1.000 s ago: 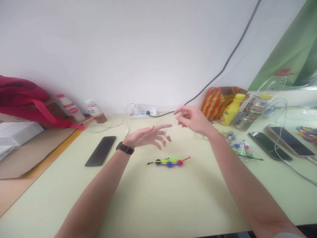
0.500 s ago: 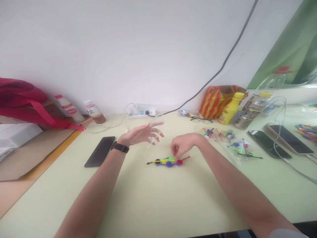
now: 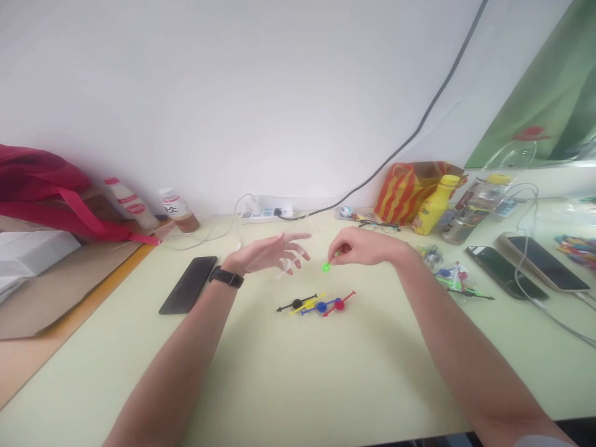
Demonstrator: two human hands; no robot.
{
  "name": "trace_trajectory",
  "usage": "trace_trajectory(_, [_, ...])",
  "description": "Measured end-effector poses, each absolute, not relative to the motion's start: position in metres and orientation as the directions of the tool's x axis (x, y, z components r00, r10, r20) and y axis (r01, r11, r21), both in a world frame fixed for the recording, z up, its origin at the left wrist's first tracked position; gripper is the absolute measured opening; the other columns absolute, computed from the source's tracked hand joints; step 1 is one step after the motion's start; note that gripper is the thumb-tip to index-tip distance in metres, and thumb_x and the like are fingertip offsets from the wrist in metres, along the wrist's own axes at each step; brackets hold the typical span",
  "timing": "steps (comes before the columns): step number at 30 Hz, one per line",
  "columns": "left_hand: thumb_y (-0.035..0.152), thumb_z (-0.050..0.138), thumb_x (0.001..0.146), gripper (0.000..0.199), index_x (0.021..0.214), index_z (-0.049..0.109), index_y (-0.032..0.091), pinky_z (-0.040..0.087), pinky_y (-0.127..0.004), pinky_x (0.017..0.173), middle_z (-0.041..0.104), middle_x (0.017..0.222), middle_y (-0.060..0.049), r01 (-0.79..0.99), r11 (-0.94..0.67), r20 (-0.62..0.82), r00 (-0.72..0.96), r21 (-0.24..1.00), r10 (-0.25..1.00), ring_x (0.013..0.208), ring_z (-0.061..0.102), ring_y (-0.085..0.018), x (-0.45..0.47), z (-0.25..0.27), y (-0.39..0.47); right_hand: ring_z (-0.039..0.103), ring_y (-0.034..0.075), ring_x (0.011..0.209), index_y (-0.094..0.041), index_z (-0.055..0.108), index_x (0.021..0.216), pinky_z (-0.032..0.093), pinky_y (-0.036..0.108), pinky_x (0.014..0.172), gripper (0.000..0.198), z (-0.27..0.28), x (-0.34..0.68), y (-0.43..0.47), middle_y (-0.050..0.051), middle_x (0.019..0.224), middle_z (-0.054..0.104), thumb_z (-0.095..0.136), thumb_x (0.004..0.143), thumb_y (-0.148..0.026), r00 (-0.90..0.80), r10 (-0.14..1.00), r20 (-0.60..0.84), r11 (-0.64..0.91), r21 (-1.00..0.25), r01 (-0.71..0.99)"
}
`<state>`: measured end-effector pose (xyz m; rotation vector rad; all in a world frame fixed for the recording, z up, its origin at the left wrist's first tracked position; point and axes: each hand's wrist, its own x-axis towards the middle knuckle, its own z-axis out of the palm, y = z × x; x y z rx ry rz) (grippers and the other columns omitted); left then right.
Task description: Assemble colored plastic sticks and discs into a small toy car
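My right hand (image 3: 361, 247) pinches a green plastic arrow spinner (image 3: 326, 267) above the table; part of it is hidden by the fingers. Below lies a row of similar spinners: a black one (image 3: 297, 304), a yellow one (image 3: 309, 303), a blue one (image 3: 321, 307) and a red one (image 3: 339, 305). They sit close together, pointing slantwise. My left hand (image 3: 270, 251), with a black band on the wrist, hovers left of the right hand with its fingers apart. Whitish bits show at its fingers; I cannot make out what they are.
To the right lie clear bags of spinner parts (image 3: 454, 279) and two phones (image 3: 507, 271). A dark phone (image 3: 189, 285) rests by my left wrist. At the back stand a power strip (image 3: 265, 209), glasses (image 3: 379, 226), a striped bag (image 3: 395, 192) and a yellow bottle (image 3: 435, 205).
My right hand has lifted the green spinner off the group and moved up and away from me. The other spinners now show separately. My left hand has hardly moved.
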<state>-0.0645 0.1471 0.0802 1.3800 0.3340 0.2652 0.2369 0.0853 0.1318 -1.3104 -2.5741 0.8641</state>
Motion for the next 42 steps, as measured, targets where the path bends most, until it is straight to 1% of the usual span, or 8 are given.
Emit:
trace_trajectory(6, [0.061, 0.039, 0.105, 0.067, 0.161, 0.039, 0.025, 0.051, -0.039, 0.086, 0.06, 0.139, -0.021, 0.015, 0.137, -0.068, 0.915, 0.99, 0.397, 0.111, 0.063, -0.031, -0.058, 0.086, 0.139, 0.066, 0.023, 0.083, -0.022, 0.083, 0.095, 0.049, 0.031, 0.069, 0.024, 0.154, 0.255, 0.073, 0.006, 0.093, 0.077, 0.065, 0.09, -0.039, -0.353, 0.894, 0.277, 0.439, -0.701, 0.562])
trace_trajectory(12, [0.062, 0.04, 0.104, 0.069, 0.161, 0.039, 0.025, 0.05, -0.039, 0.084, 0.06, 0.137, -0.021, 0.021, 0.118, -0.065, 0.919, 0.993, 0.389, 0.109, 0.063, -0.031, -0.048, 0.089, 0.132, 0.069, 0.025, 0.091, -0.019, 0.08, 0.098, 0.053, 0.036, 0.081, 0.023, 0.149, 0.243, 0.077, 0.008, 0.102, 0.079, 0.061, 0.092, -0.03, -0.161, 0.881, 0.446, 0.459, -0.717, 0.524])
trace_trajectory(20, [0.06, 0.042, 0.104, 0.065, 0.159, 0.042, 0.025, 0.049, -0.043, 0.09, 0.058, 0.14, -0.021, -0.016, 0.133, -0.038, 0.918, 0.991, 0.394, 0.112, 0.061, -0.032, -0.043, 0.081, 0.133, 0.069, 0.02, 0.08, -0.018, 0.072, 0.093, 0.056, 0.032, 0.076, 0.01, 0.133, 0.218, 0.082, 0.007, 0.091, 0.077, 0.066, 0.086, -0.022, -0.226, 0.861, 0.457, 0.506, -0.716, 0.481])
trace_trajectory(25, [0.06, 0.041, 0.104, 0.064, 0.159, 0.042, 0.026, 0.049, -0.043, 0.091, 0.056, 0.143, -0.021, -0.036, 0.132, -0.022, 0.911, 0.991, 0.411, 0.112, 0.061, -0.031, -0.041, 0.08, 0.135, 0.07, 0.02, 0.082, -0.018, 0.075, 0.086, 0.055, 0.031, 0.074, 0.009, 0.127, 0.208, 0.083, 0.007, 0.09, 0.078, 0.067, 0.084, -0.021, -0.199, 0.853, 0.482, 0.512, -0.698, 0.501])
trace_trajectory(32, [0.059, 0.045, 0.103, 0.065, 0.159, 0.043, 0.025, 0.048, -0.043, 0.09, 0.058, 0.141, -0.021, -0.058, 0.128, -0.002, 0.905, 0.99, 0.426, 0.112, 0.06, -0.031, -0.036, 0.082, 0.132, 0.057, 0.013, 0.061, -0.017, 0.073, 0.08, 0.044, 0.026, 0.059, 0.004, 0.126, 0.2, 0.08, 0.002, 0.076, 0.073, 0.069, 0.08, -0.019, -0.155, 0.887, 0.435, 0.448, -0.728, 0.519])
trace_trajectory(36, [0.057, 0.048, 0.102, 0.063, 0.156, 0.047, 0.025, 0.049, -0.043, 0.089, 0.059, 0.141, -0.021, -0.05, 0.137, -0.014, 0.903, 0.989, 0.43, 0.11, 0.061, -0.031, -0.035, 0.081, 0.132, 0.051, 0.012, 0.058, -0.018, 0.077, 0.08, 0.037, 0.026, 0.055, 0.013, 0.131, 0.206, 0.079, 0.0, 0.071, 0.068, 0.067, 0.085, -0.026, -0.25, 0.899, 0.36, 0.437, -0.687, 0.581])
trace_trajectory(39, [0.056, 0.048, 0.102, 0.062, 0.156, 0.048, 0.024, 0.05, -0.041, 0.087, 0.06, 0.138, -0.021, -0.038, 0.129, -0.024, 0.895, 0.991, 0.446, 0.108, 0.063, -0.031, -0.034, 0.081, 0.132, 0.04, 0.011, 0.049, -0.018, 0.08, 0.083, 0.029, 0.027, 0.05, 0.034, 0.135, 0.213, 0.077, -0.003, 0.055, 0.051, 0.06, 0.094, -0.044, -0.366, 0.91, 0.194, 0.393, -0.682, 0.616])
trace_trajectory(42, [0.053, 0.046, 0.103, 0.061, 0.157, 0.046, 0.025, 0.05, -0.039, 0.084, 0.063, 0.135, -0.02, -0.014, 0.145, -0.055, 0.887, 0.989, 0.459, 0.105, 0.064, -0.03, -0.034, 0.081, 0.13, 0.045, 0.012, 0.051, -0.017, 0.079, 0.085, 0.032, 0.027, 0.052, 0.051, 0.14, 0.217, 0.074, -0.003, 0.054, 0.047, 0.048, 0.1, -0.056, -0.377, 0.917, 0.132, 0.343, -0.74, 0.578])
